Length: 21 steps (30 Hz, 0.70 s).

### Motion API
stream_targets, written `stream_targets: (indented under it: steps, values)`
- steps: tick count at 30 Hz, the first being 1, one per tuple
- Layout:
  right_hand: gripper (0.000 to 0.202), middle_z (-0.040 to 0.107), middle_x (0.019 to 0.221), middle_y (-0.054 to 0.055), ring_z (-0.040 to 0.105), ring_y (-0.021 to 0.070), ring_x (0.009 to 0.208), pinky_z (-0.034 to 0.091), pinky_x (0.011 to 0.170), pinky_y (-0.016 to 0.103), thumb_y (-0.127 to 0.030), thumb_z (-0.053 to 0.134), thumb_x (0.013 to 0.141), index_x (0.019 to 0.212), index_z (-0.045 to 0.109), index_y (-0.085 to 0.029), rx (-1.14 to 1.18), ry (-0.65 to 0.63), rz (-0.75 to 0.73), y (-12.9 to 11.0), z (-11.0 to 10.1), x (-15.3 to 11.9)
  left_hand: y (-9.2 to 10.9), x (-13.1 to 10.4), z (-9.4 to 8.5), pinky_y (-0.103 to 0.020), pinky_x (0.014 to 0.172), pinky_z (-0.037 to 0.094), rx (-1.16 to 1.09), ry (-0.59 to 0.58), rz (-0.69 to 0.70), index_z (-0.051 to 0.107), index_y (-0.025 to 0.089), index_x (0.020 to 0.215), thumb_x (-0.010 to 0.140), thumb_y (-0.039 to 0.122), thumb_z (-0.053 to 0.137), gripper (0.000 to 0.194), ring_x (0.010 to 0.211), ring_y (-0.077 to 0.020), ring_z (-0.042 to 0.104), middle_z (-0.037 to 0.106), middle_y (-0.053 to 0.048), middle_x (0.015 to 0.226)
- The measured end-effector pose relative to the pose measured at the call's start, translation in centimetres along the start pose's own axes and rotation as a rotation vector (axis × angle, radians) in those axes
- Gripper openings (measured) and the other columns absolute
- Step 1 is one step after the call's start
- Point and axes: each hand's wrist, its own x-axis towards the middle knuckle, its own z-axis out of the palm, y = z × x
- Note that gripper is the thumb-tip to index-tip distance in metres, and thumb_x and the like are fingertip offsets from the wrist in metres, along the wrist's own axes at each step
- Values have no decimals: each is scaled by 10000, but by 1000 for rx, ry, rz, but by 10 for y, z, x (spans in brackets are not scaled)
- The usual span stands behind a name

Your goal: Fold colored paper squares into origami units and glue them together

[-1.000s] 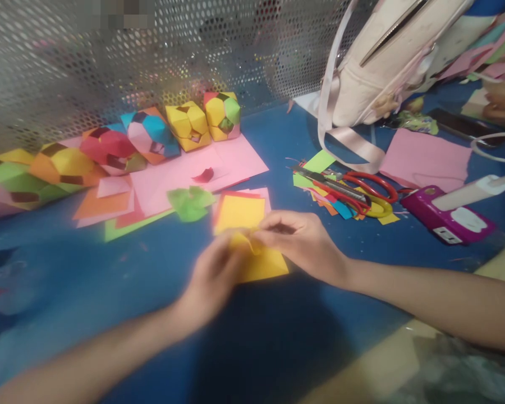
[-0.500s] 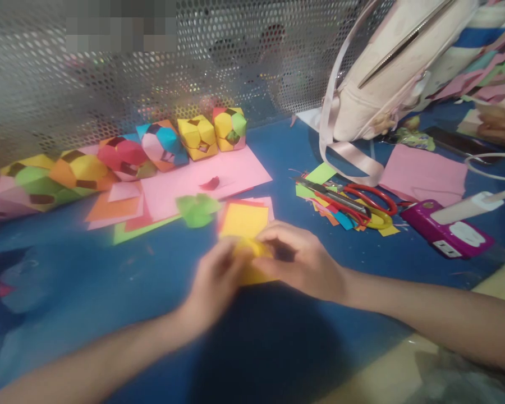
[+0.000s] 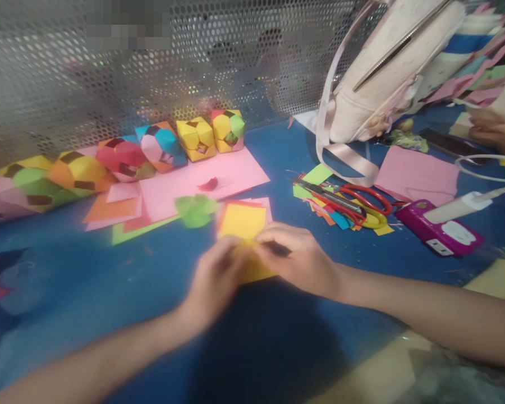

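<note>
Both hands meet over a yellow sheet of paper, partly hidden under my fingers. My left hand is closed on its left side, fingers bent and blurred. On the right, my right hand pinches the paper's upper edge between thumb and fingertips. Just beyond lies a small stack of square paper, yellow on top with pink and red edges below. Left of the stack sits a green folded paper piece.
Folded paper balls line the back along a perforated metal panel, by pink sheets. To the right are scissors on paper scraps, a purple power bank, a pale bag and another person's hand.
My fingers have pressed lower and flatter on the yellow paper, and the raised fold between them shows less. The view has shifted slightly.
</note>
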Motion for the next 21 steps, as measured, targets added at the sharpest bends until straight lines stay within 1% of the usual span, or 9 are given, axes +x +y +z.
stream_targets:
  steps: [3, 6, 10, 11, 13, 17, 21]
  values:
    - [116, 621, 742, 51, 572, 144, 697, 461, 651, 264, -205, 501, 855, 790, 586, -159, 3, 3, 11, 3, 1, 0, 1, 0, 1, -232, 626, 417, -2, -2, 4, 588, 165, 789, 845, 273, 520, 139, 681, -130, 526, 593, -10, 741]
    - [138, 621, 723, 37, 574, 137, 697, 459, 653, 255, -188, 495, 851, 755, 591, -163, 36, 1, 54, 4, 0, 1, -1, 0, 0, -241, 630, 426, -28, -26, -50, 589, 162, 813, 833, 279, 524, 136, 688, -138, 532, 592, -16, 757]
    - [102, 635, 726, 18, 569, 122, 662, 452, 589, 226, -194, 547, 804, 726, 605, -161, 102, -15, 286, 3, -4, 5, -8, -1, -3, -274, 730, 450, -89, -84, -75, 586, 172, 947, 816, 219, 527, 152, 806, -164, 571, 627, -39, 921]
    - [94, 638, 725, 12, 569, 119, 657, 451, 582, 219, -197, 559, 793, 722, 608, -161, 122, -20, 337, 2, -5, 6, -10, -2, -5, -275, 739, 449, -90, -84, -78, 586, 179, 962, 816, 212, 529, 160, 817, -165, 573, 628, -36, 937]
    - [86, 637, 714, 2, 569, 115, 649, 450, 578, 213, -202, 572, 778, 715, 611, -161, 156, -19, 393, 2, -6, 7, -12, -3, -7, -268, 725, 448, -92, -69, -98, 580, 190, 970, 822, 224, 536, 158, 801, -158, 574, 624, -27, 923]
    - [92, 621, 689, -8, 557, 107, 626, 441, 561, 209, -216, 584, 769, 703, 608, -158, 196, 41, 416, 3, -8, 7, -9, -6, -9, -247, 667, 448, -164, -56, -138, 561, 201, 954, 839, 285, 542, 143, 744, -140, 573, 612, -11, 862]
    - [82, 615, 702, -6, 557, 106, 629, 442, 558, 209, -211, 591, 776, 711, 604, -163, 192, 110, 372, 6, -8, 6, -8, -5, -8, -229, 659, 451, -240, -53, -142, 543, 216, 974, 842, 291, 550, 152, 751, -131, 580, 614, -3, 853]
